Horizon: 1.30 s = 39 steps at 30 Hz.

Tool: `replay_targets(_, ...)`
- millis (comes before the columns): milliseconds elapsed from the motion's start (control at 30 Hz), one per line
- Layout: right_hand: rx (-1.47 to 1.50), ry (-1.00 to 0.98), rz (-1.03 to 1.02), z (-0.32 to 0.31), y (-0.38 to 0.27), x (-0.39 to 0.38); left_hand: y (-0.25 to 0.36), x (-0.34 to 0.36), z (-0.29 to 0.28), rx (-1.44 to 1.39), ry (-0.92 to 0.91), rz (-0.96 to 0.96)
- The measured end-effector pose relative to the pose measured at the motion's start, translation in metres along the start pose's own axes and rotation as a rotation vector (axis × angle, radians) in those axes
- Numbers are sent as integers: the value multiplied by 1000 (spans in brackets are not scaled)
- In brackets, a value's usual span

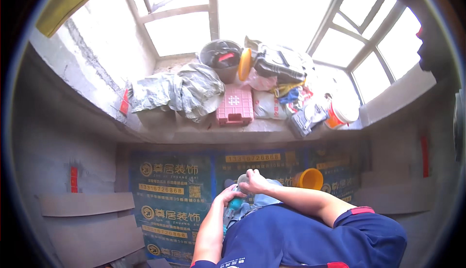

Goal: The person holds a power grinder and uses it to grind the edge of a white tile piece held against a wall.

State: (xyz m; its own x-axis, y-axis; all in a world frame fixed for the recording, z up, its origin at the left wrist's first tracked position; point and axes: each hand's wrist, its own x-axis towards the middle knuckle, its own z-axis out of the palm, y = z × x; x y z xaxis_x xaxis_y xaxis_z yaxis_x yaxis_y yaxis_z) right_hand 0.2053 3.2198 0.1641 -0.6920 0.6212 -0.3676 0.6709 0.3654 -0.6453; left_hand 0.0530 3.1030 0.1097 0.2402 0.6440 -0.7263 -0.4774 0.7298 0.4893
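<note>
In front of my waist, my left hand (227, 194) is wrapped around the teal body of an angle grinder (235, 203). A round grey disc (242, 182) sits at the grinder's far end. My right hand (255, 181) is closed at the disc's right edge, its fingers bent and pressed together against it. Whether those fingers also pinch some small part cannot be made out. The lower part of the grinder is partly hidden by my left wrist and clothing.
Dark green printed sheeting (165, 205) covers the floor, with a yellow bucket (310, 178) to the right. Along the window ledge stand a pink case (235, 105), a dark bucket (221, 54), a grey sheet (179, 91), bags and a white tub (344, 109). Boards (87, 204) lie at left.
</note>
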Motion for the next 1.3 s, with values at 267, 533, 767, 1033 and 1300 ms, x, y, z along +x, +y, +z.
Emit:
replay_targets(267, -111, -246, -333, -56, -54, 93, 72, 9, -40, -34, 21, 178)
replay_targets(533, -307, -336, -285, -91, -74, 169, 115, 28, -49, -166, 171, 289)
replay_targets(767, -320, -401, -512, -134, -58, 225, 153, 61, -24, -274, 361, 339)
replay_targets(1033, -375, -472, -583, -172, -36, 268, 169, 123, 2, -411, 346, 500)
replay_targets(1300, -426, -396, -525, -187, -27, 275, 180, 143, 23, -481, 360, 540)
